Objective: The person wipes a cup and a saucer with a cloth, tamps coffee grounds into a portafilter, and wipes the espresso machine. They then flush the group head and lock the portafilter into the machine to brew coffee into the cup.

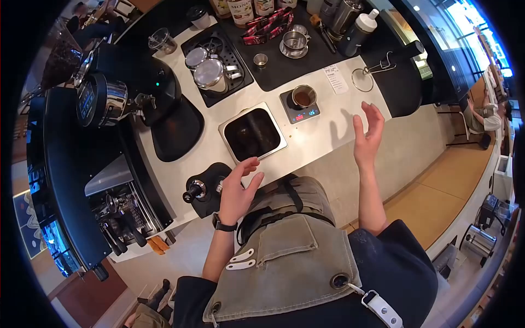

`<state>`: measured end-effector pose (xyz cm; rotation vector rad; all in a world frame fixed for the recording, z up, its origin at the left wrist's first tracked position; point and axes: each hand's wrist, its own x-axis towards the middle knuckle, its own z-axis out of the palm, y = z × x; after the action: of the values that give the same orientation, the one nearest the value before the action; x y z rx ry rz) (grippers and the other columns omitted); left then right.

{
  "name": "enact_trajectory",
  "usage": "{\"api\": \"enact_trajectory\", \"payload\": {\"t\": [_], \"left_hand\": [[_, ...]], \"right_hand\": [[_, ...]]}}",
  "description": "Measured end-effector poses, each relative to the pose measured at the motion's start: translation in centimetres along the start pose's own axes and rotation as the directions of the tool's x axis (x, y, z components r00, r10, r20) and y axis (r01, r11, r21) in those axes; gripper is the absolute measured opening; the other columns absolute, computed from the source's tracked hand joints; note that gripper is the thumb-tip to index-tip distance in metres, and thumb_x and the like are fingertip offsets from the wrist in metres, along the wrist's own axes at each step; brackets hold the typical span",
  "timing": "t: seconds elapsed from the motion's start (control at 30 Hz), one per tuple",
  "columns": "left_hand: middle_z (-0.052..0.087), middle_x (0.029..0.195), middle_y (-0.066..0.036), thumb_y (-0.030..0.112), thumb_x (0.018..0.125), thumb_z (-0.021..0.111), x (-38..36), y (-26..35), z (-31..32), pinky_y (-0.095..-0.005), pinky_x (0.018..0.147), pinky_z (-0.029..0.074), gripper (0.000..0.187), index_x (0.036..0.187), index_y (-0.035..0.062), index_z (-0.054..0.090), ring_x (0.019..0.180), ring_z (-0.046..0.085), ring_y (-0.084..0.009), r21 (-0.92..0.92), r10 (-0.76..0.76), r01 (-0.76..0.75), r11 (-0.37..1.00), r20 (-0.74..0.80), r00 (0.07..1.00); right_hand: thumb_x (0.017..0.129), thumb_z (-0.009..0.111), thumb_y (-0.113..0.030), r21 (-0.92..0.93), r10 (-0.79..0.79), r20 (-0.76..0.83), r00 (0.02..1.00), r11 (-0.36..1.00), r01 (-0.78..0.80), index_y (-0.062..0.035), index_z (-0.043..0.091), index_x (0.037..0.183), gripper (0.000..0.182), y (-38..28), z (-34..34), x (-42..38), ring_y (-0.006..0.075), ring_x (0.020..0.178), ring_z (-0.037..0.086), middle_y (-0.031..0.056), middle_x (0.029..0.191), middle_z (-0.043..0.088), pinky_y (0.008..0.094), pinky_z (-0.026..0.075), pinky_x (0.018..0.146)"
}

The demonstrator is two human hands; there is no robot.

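1. Here's the dark-filled cup (295,104), sitting on the scale (304,116) in mid-worktop (320,127), display lit; whether that's grounds or liquid inside, I can't tell.
2. Looks like a pause over weighing, by my reading: cup on the platform, nobody touching it.
3. Right hand (369,134) up to the right of the scale, fingers loosely apart, thumb out, nothing in it!
4. Left hand (239,190) lower down, half open, empty too, fingertips by the near edge of the metal container (277,125); whether they touch it, I can't say.
5. Taking the cup would call for the right hand to swing leftward and close gently round its sides, keeping it level.
6. Further out: paper slip (336,80) beyond the scale on the right, metal pitcher (210,75) on its black tray, tamper (194,190) down by the left hand.
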<state>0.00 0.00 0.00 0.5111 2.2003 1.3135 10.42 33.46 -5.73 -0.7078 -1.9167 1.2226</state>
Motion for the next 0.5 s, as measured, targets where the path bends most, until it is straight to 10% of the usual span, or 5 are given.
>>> {"api": "enact_trajectory", "payload": {"t": [0.37, 0.5], "left_hand": [[0.073, 0.12, -0.015, 0.02, 0.096, 0.073, -0.5, 0.4, 0.5, -0.0371, 0.099, 0.053, 0.041, 0.132, 0.0029, 0.064, 0.111, 0.071, -0.0256, 0.027, 0.066, -0.065, 0.998, -0.029, 0.997], [0.067, 0.135, -0.013, 0.017, 0.108, 0.056, -1.4, -0.2, 0.8, -0.0345, 0.105, 0.051, 0.031, 0.134, 0.0008, 0.063, 0.126, 0.062, -0.0176, -0.392, -0.017, -0.023, 0.92, -0.098, 0.995]], "right_hand": [[0.104, 0.058, -0.003, 0.192, -0.031, -0.102, 0.994, 0.98, 0.05, -0.0001, 0.052, 0.135, 0.031, -3.9, -0.1, 1.4, 0.0216, 0.116, 0.066, 0.0155, 0.122, 0.069, 0.0352, 0.05, 0.105], [0.106, 0.051, -0.004, 0.225, -0.142, -0.109, 0.984, 0.961, 0.164, 0.0035, 0.055, 0.131, 0.026, -7.4, 2.2, 1.2, 0.0243, 0.116, 0.066, 0.0171, 0.124, 0.068, 0.0372, 0.049, 0.106]]}}
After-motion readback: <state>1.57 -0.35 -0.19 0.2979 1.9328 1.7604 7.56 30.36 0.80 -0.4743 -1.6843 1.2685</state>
